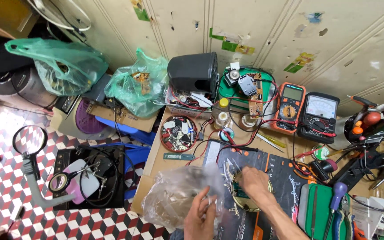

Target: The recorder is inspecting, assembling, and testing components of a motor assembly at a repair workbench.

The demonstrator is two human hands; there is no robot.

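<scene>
My left hand [201, 215] grips the edge of a crumpled clear plastic bag [178, 198] at the front of the workbench. My right hand [255, 183] rests over a round yellow-rimmed dish [245, 202] on the dark work mat [281, 171], fingers curled on a small green part; what exactly it pinches is hidden by the fingers.
A round red tray of small parts [179, 133] sits behind the bag. Further back stand a black speaker housing [193, 72], a green circuit assembly [245, 89], an orange multimeter [289, 107] and an analogue meter [318, 116]. Screwdrivers [338, 195] lie right. A magnifier stand [30, 146] is on the tiled floor left.
</scene>
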